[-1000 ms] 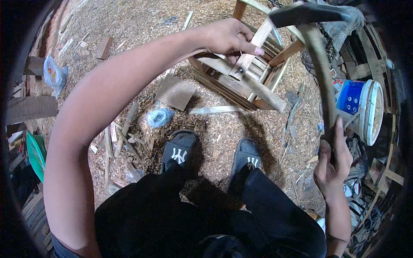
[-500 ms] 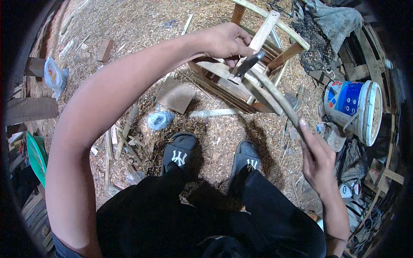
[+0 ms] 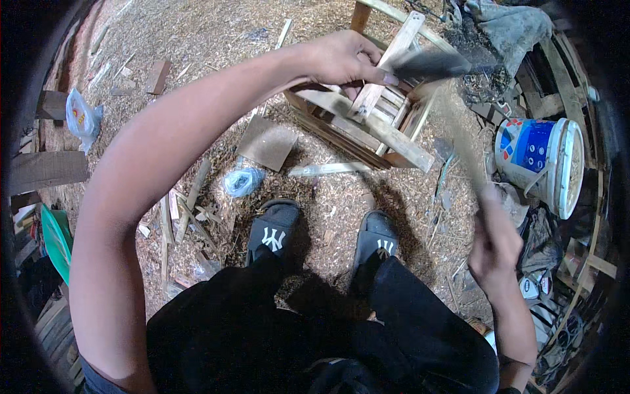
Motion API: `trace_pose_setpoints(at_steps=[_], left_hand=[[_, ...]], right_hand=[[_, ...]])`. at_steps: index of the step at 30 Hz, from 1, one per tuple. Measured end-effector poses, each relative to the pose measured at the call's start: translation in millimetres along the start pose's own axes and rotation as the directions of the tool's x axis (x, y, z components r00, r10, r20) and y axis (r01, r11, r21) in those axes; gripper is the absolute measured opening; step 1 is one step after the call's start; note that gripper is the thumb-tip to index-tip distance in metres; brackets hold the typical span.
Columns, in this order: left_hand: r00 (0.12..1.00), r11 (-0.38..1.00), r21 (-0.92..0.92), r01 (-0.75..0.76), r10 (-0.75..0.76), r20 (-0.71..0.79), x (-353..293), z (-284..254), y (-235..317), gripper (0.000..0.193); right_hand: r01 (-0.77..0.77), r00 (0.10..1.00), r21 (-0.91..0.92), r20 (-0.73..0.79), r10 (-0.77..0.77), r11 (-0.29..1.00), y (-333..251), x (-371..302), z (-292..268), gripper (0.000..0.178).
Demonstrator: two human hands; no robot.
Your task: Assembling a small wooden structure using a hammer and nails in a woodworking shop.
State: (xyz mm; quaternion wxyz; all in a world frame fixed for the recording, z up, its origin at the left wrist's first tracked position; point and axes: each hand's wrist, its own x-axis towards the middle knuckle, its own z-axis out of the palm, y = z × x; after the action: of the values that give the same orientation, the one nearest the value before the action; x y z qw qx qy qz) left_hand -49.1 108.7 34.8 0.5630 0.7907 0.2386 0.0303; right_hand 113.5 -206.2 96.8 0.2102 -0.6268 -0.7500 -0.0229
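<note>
So, starting at our left hand (image 3: 351, 62): it's closed around a pale slat (image 3: 405, 39), thumb laid over the top, the other fingers partly hidden behind the wood. Our right hand (image 3: 495, 246) is wrapped round the handle of a hammer (image 3: 464, 141), low on the shaft, and it's blurry, so we can't make out every finger.

The bit that matters is how the hammer sits against the slat. The slat's long axis runs from its near end, lower left, up and away to the right, across a wooden frame (image 3: 401, 143). The hammer head is right of our left thumb, off to the upper right of that near end, with the handle slanting back down to our right hand. The left hand is way nearer the slat; the right one is well apart from it. We can't tell how high the head is above the wood.

Compared with half a second ago, the head has left the slat's near end and swung up and right, smeared now. The left hand and slat have hardly budged.

Further out: a board (image 3: 268, 143) and a blue bag (image 3: 243, 182) lie on the shavings left of the frame, with a bucket (image 3: 535, 161) tipped over on the right.
</note>
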Motion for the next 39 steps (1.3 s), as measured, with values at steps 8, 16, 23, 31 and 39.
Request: trace_pose_setpoints(at_steps=[8,16,23,31,39], left_hand=[[0.999,0.999,0.004,-0.038,0.037,0.034,10.0,-0.7,-10.5,0.053],[0.999,0.999,-0.004,-0.032,0.032,0.004,11.1,1.1,-19.9,0.039],[0.999,1.000,0.018,0.019,-0.020,0.041,8.6,1.1,-8.4,0.046],[1.000,0.999,0.044,-0.014,0.014,0.017,8.2,1.3,-8.4,0.047],[0.999,0.998,0.057,0.007,-0.009,0.039,12.8,-3.3,-18.2,0.050]], right_hand=[[-0.161,0.975,0.103,-0.140,0.174,0.982,-4.0,-5.7,2.7,0.064],[-0.144,0.978,0.149,-0.132,0.164,0.978,-2.6,-7.6,1.3,0.061],[-0.089,0.994,0.067,0.065,0.084,0.994,-1.9,3.6,-3.5,0.058],[-0.216,0.955,0.053,0.218,0.200,0.975,-3.6,0.2,0.9,0.065],[-0.136,0.983,0.105,0.142,0.121,0.985,-1.0,2.1,0.8,0.066]])
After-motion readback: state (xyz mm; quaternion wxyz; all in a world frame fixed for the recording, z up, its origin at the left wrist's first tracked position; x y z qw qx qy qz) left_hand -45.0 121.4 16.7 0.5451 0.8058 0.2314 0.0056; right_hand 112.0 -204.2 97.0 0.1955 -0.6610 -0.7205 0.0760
